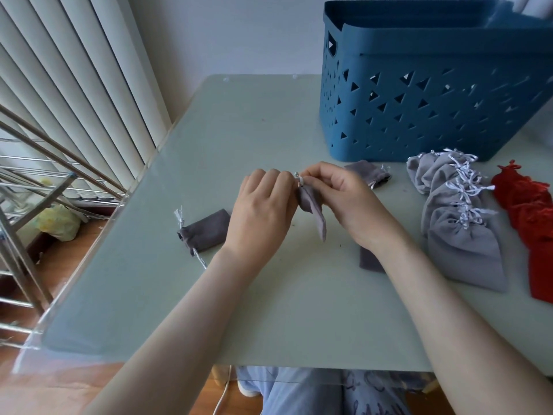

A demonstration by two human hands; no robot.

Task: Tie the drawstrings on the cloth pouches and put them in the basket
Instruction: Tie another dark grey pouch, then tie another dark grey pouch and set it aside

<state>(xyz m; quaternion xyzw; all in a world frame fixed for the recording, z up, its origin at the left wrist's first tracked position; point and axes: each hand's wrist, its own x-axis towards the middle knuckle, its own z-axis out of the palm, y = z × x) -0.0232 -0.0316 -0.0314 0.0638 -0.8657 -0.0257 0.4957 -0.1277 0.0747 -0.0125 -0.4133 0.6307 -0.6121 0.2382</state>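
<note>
Small dark-grey cloth pouch (312, 209) hangs mouth-up between both hands above the pale-green glass table (269, 121), long axis near vertical. Left hand (263, 209) and right hand (341, 199) pinch its white drawstring (300, 178) at the neck. Blue perforated plastic basket (419, 94) sits beyond, nearer the right hand.

Pale green glass-topped table (269, 295), white vertical blinds (74, 70), wooden floor (68, 262), metal rack (30, 205)

Matt cloth pouch (312, 209) — perforated plastic basket (419, 94)
</note>
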